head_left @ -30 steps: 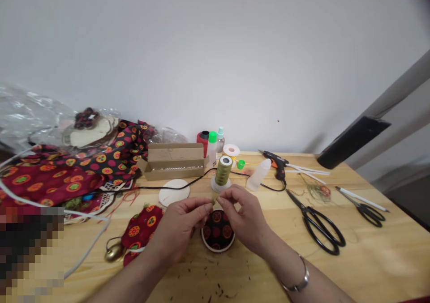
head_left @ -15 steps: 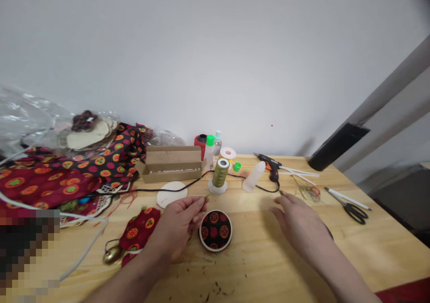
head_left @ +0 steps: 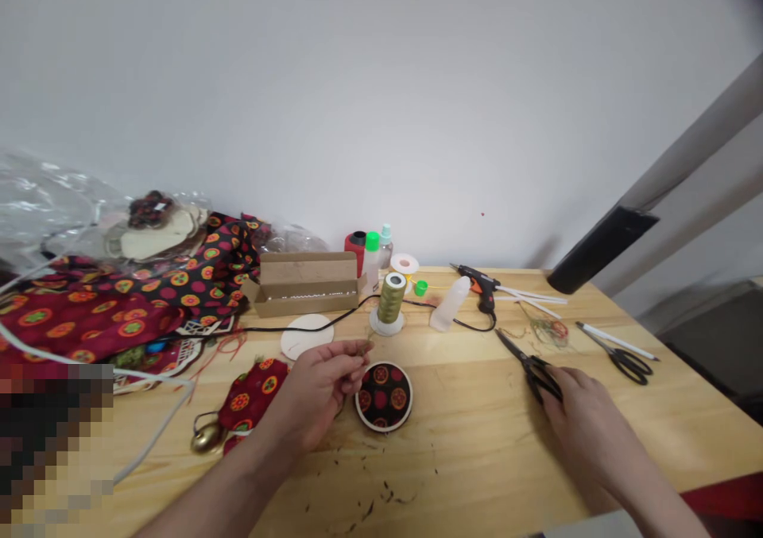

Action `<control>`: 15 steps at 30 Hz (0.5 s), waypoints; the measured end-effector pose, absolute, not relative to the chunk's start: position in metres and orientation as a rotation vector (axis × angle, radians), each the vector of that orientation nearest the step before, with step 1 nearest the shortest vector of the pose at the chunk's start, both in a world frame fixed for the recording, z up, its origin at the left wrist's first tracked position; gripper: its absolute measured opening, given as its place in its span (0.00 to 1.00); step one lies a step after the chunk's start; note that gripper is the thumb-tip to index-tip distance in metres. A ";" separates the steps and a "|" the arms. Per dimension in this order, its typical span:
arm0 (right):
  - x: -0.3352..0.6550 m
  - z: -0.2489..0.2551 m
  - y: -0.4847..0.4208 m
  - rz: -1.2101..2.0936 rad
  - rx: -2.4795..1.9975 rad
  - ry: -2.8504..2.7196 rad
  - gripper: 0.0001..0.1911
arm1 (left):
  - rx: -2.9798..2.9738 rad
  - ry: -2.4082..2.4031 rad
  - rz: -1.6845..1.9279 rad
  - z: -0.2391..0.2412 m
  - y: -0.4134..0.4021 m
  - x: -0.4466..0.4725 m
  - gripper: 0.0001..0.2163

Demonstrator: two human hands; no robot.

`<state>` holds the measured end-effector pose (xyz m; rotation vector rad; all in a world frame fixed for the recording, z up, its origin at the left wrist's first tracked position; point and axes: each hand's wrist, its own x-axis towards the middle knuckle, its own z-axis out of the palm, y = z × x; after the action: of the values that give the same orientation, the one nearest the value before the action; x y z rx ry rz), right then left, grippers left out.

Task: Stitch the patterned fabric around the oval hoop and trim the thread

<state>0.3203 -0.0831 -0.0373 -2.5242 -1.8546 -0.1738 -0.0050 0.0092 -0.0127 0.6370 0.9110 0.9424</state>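
Note:
My left hand (head_left: 315, 391) is pinched shut near the table's middle, holding a thin thread end I can barely make out. Just right of it lies a round fabric-covered disc (head_left: 385, 396), black with red and orange dots. Behind it stands an olive-green thread spool (head_left: 390, 301). My right hand (head_left: 587, 423) rests on the handles of the large black scissors (head_left: 528, 361), whose blades point away to the far left. The fingers curl over the handles.
Patterned red fabric (head_left: 89, 315) is piled at the left. A cardboard box (head_left: 307, 285), a white disc (head_left: 307, 335), glue bottles (head_left: 374, 260), a glue gun (head_left: 480, 285), smaller scissors (head_left: 623, 355) and a gold bell (head_left: 206, 439) lie on the wooden table (head_left: 477, 458).
My right hand left the thread near the left hand and moved right onto the large scissors. The left hand stayed pinched beside the disc.

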 end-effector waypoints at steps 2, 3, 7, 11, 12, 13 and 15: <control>0.324 -0.037 -0.082 -0.121 -2.609 -1.826 0.18 | 0.664 0.947 0.955 -0.014 0.009 -0.004 0.10; 0.326 -0.036 -0.082 -0.086 -2.635 -1.825 0.19 | 0.677 0.966 0.961 -0.015 0.009 -0.004 0.11; 0.326 -0.034 -0.080 0.004 -2.689 -1.815 0.21 | 0.709 1.000 0.966 -0.019 0.009 -0.003 0.13; 0.329 -0.032 -0.084 0.006 -2.682 -1.805 0.18 | 0.719 1.003 0.971 -0.020 0.010 -0.004 0.14; 0.330 -0.032 -0.087 -0.017 -2.663 -1.802 0.18 | 0.720 1.000 0.968 -0.020 0.010 -0.004 0.13; 0.331 -0.031 -0.090 -0.051 -2.642 -1.790 0.17 | 0.721 0.993 0.967 -0.020 0.010 -0.004 0.13; 0.332 -0.029 -0.096 -0.087 -2.586 -1.734 0.15 | 0.711 0.980 0.970 -0.019 0.009 -0.004 0.13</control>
<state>0.3318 -0.0955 -0.0295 -2.5861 -1.7342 -0.0870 -0.0040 0.0094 -0.0192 0.7110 0.9799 0.9699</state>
